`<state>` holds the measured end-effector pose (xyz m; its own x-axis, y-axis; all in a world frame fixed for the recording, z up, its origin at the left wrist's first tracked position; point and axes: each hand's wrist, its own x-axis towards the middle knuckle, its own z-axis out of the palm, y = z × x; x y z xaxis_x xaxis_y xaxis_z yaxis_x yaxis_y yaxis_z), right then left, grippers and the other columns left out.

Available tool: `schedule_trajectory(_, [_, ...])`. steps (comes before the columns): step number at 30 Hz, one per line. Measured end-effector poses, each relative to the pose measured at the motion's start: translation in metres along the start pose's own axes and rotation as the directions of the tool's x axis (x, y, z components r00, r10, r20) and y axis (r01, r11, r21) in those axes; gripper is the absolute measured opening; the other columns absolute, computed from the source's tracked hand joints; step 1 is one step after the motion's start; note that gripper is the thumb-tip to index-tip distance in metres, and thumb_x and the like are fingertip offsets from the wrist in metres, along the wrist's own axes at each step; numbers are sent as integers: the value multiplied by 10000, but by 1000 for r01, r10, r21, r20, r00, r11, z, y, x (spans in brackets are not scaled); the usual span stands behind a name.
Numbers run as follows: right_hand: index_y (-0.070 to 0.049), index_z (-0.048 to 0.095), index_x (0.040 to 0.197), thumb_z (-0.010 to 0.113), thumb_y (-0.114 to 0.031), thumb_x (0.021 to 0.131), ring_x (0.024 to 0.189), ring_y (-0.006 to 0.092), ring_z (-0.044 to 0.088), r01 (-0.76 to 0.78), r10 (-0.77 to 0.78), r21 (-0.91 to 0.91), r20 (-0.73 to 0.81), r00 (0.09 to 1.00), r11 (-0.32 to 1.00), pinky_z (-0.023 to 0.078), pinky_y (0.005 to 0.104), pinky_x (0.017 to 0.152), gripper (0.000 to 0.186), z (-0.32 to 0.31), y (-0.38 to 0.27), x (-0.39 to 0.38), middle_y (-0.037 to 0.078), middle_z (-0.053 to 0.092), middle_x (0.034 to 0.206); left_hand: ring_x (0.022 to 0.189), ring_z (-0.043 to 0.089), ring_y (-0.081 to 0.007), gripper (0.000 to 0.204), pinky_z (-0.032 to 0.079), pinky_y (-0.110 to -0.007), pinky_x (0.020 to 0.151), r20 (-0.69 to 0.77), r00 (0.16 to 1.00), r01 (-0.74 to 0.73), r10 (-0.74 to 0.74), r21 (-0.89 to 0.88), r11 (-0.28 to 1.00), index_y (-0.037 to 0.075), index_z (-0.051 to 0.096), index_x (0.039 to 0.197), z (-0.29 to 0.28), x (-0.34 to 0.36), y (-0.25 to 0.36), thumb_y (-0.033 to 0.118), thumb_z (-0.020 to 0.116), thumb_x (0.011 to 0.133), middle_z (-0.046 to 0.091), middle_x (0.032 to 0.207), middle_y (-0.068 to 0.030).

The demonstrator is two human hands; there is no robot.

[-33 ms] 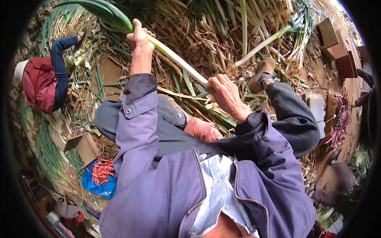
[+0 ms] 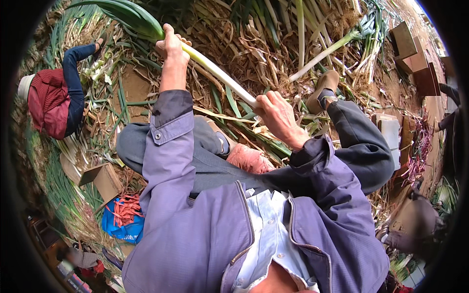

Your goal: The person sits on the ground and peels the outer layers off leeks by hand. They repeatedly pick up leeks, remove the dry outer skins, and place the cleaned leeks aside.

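Across my front runs a long green onion (image 2: 222,76), its green leaves at the upper left and its white stalk slanting down to the right. My left hand (image 2: 172,45) is closed around it where green turns to white. At the lower, white end, my right hand (image 2: 278,115) has its fingers pinched on the stalk; they hide its tip. Beneath and beyond both hands lie dry peeled husks (image 2: 244,44) and loose green leaves. Another green onion (image 2: 320,57) rests on the husks past my right hand.
A heap of green onions (image 2: 298,14) lies ahead. To the left, a person in a red top (image 2: 49,102) bends down; another person (image 2: 415,219) is at the lower right. A blue bag (image 2: 122,227) with red strips and a wooden stool (image 2: 105,180) stand by my left side. Wooden stools (image 2: 415,56) stand far right.
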<state>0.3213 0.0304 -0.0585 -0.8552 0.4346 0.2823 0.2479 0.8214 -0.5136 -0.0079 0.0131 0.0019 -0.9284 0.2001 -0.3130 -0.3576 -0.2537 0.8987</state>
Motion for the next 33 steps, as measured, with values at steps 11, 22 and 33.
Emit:
schedule_trajectory(11, [-19,491,1007,688,-121,794,879,337,486,-32,32,-64,-4,999,997,404,413,778,307,21,2,-3,163,477,946,671,532,-224,310,604,-455,565,27,998,48,-54,192,980,32,397,1021,-2,2,-37,225,626,944,454,834,-95])
schedule_trajectory(22, [14,482,981,409,-121,1021,456,115,513,-125,358,549,-341,869,827,388,236,317,158,-76,94,178,61,555,654,1060,598,-159,466,537,-310,863,779,591,-403,211,59,913,32,497,1344,58,-54,-50,233,636,948,600,1166,-68])
schedule_trajectory(33, [5,598,1113,717,-132,840,934,316,638,-4,-174,-352,-472,864,936,518,378,804,328,-161,233,268,187,654,995,1298,445,-403,824,379,-500,1068,-108,991,119,-74,977,179,11,395,1407,-123,97,-233,471,707,798,422,1429,-251])
